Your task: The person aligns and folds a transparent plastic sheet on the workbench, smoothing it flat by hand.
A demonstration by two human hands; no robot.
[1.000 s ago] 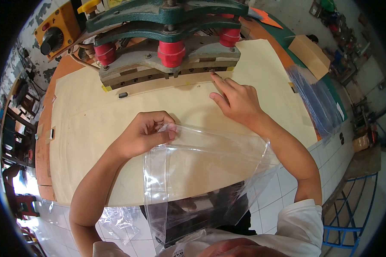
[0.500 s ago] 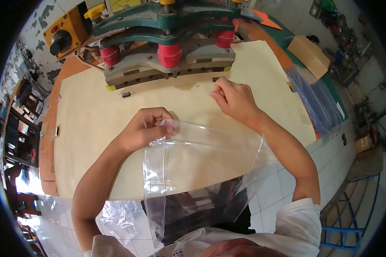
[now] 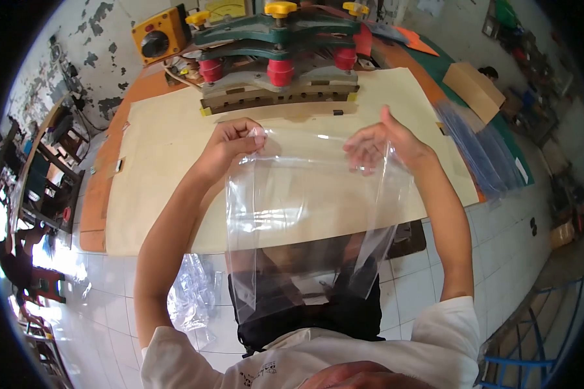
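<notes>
Head view: across the middle, a table [image 3: 96, 217], orange-brown at its borders and mostly covered by a cream sheet [image 3: 169, 146]. Carries at the far side a green metal machine [image 3: 279, 31] with three red cylinders [image 3: 280, 73]. Next in front, a clear plastic bag [image 3: 305, 207], folded along both sides, upper end over the cream sheet, lower end past the near edge of the table. At the right, bluish plastic sheets [image 3: 480, 152] in a stack, just beside a cardboard box [image 3: 474, 94]. Left of the machine, a yellow control box [image 3: 159, 35] with a black dial. Right hand [image 3: 396, 146]: open, thumb raised and apart, fingers loosely spread at the bag's upper right corner; through the shiny film, hard to tell whether inside the bag or behind it. Left hand [image 3: 237, 141]: closed, pinching the bag's upper left corner between thumb and curled fingers. Near the machine's front edge, a small dark block [image 3: 338, 113].
</notes>
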